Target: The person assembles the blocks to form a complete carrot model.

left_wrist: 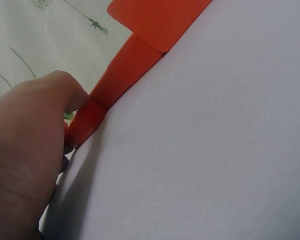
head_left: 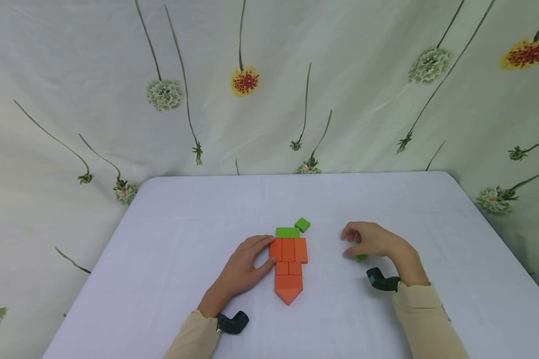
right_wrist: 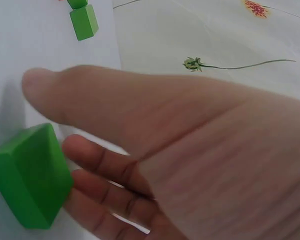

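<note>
Orange blocks (head_left: 288,249) lie edge to edge on the white table in a column, its pointed end toward me. A green rectangular block (head_left: 287,232) sits against the column's far end, and a small green block (head_left: 303,224) lies turned at its far right corner. My left hand (head_left: 241,267) touches the column's left side with thumb and fingertips. To the right, my right hand (head_left: 374,240), fingers loosely bent and thumb apart, is over another green block (head_left: 361,258). The right wrist view shows this wedge-like green block (right_wrist: 37,175) close to the fingers, not gripped.
A white cloth covers the table (head_left: 197,214). Behind it hangs a pale curtain (head_left: 269,114) with printed flowers. Each wrist carries a black camera mount, the left one (head_left: 233,323) near the table's front and the right one (head_left: 383,281) below the green block.
</note>
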Demonstrator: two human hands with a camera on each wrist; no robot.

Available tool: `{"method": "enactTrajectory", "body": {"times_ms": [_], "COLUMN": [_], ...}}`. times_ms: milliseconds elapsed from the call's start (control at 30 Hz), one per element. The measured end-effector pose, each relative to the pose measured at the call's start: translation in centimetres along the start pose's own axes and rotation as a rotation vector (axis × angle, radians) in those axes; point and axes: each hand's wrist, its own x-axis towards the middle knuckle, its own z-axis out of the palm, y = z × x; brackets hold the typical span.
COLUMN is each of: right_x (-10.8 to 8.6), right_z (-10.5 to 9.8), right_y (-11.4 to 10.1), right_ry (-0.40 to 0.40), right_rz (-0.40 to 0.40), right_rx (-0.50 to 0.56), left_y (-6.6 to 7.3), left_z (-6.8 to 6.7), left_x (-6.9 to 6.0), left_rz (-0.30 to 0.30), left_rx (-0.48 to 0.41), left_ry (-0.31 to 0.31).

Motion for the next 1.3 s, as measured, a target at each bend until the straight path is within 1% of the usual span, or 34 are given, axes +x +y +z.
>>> {"method": "enactTrajectory", "body": {"times_ms": [167, 300, 467, 600, 900, 1167, 1300], "right_x": [-0.5, -0.8, -1.0, -1.1, -0.7, -0.3, 0.2], "right_z": [-0.3, -0.3, -0.2, -0.3, -0.3, 0.1, 0.3], "right_y": [0.1, 0.3, 0.4, 0.3, 0.0, 0.1, 0.0], "right_ry": [-0.051, -0.076, -0.082, -0.061, 0.034, 0.064, 0.082], "right_rz": [0.08, 0.113, 0.116, 0.102, 0.046, 0.024, 0.027], "right_rx": [0.022, 0.032, 0.028, 0.018, 0.013, -0.002, -0.006], "left_y": [0.0, 0.1, 0.2, 0.3, 0.3, 0.2, 0.1], "left_z": [0.0, -0.1, -0.2, -0.3, -0.2, -0.1, -0.1], "left_x": [0.0, -0.1, -0.1, -0.1, -0.2, -0.2, -0.2], "left_rz": [0.002, 0.001, 0.002, -0.001, -0.005, 0.002, 0.005], "left_rx": [-0.002, -0.004, -0.01, -0.015, -0.019, -0.008, -0.008], "left_ry": [0.006, 0.003, 0.001, 0.001, 0.005, 0.009, 0.01]}}
